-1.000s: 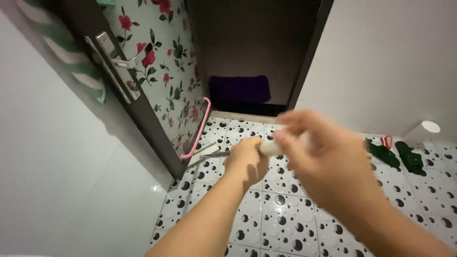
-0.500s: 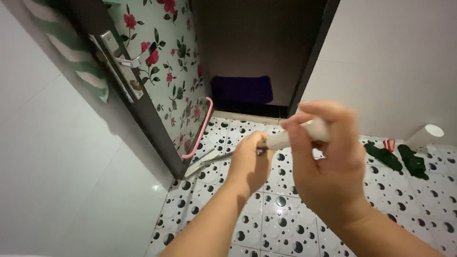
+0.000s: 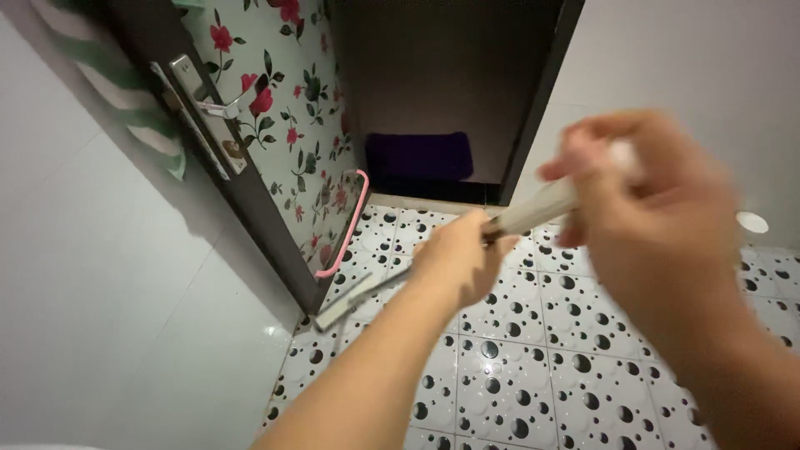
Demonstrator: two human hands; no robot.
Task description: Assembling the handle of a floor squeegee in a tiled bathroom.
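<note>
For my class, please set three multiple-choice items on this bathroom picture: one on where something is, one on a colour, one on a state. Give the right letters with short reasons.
1. Where is the dark purple mat?
A. In the doorway beyond the threshold
B. Hung on the door handle
C. Under the right hand

2. What colour is the bar low on the flowered door?
A. Blue
B. Pink
C. Black

3. How does the door stand?
A. Shut
B. Open
C. Off its hinges

Key: 1 A, it lies on the floor past the sill. 2 B, the curved bar is pink. 3 B, the doorway shows dark and clear beside the door's edge.
</note>
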